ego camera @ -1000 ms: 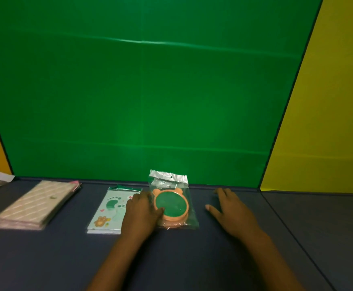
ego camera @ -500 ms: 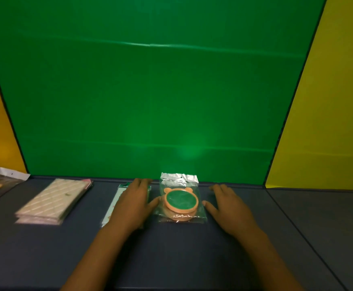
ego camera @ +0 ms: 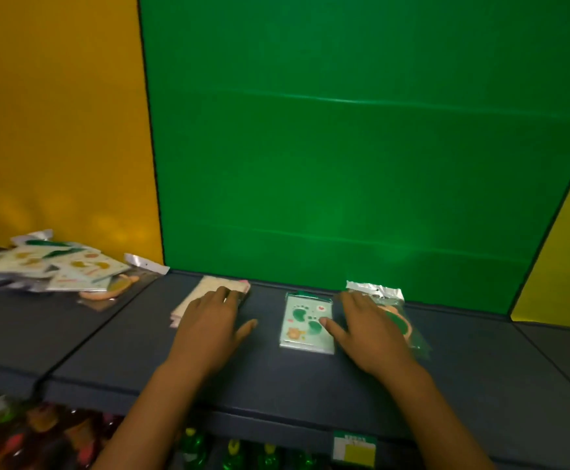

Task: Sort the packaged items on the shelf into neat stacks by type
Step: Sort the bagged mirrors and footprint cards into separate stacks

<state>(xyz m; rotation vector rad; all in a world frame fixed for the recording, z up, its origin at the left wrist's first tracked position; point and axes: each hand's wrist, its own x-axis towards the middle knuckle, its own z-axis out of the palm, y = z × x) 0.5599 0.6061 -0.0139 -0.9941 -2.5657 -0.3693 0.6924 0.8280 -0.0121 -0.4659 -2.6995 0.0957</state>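
Observation:
On the dark shelf [ego camera: 310, 378] lie three neat items in a row. A cream quilted packet stack [ego camera: 205, 290] is on the left, with my left hand [ego camera: 209, 327] resting flat over its near end. A pale green footprint card pack [ego camera: 305, 325] sits in the middle, uncovered. On the right, a clear bag with an orange-rimmed green round item [ego camera: 402, 320] lies under my right hand [ego camera: 368, 330], whose thumb touches the card pack's right edge. Both hands lie flat with fingers spread, gripping nothing.
A loose heap of mixed packets [ego camera: 56, 269] lies on the shelf's far left section. Green and yellow panels form the back wall. A price label [ego camera: 355, 449] hangs on the shelf's front edge, with coloured goods on the shelf below [ego camera: 39, 432].
The view swung left and down. My left hand moved from the footprint card pack onto the quilted stack. My right hand moved left onto the round item's bag.

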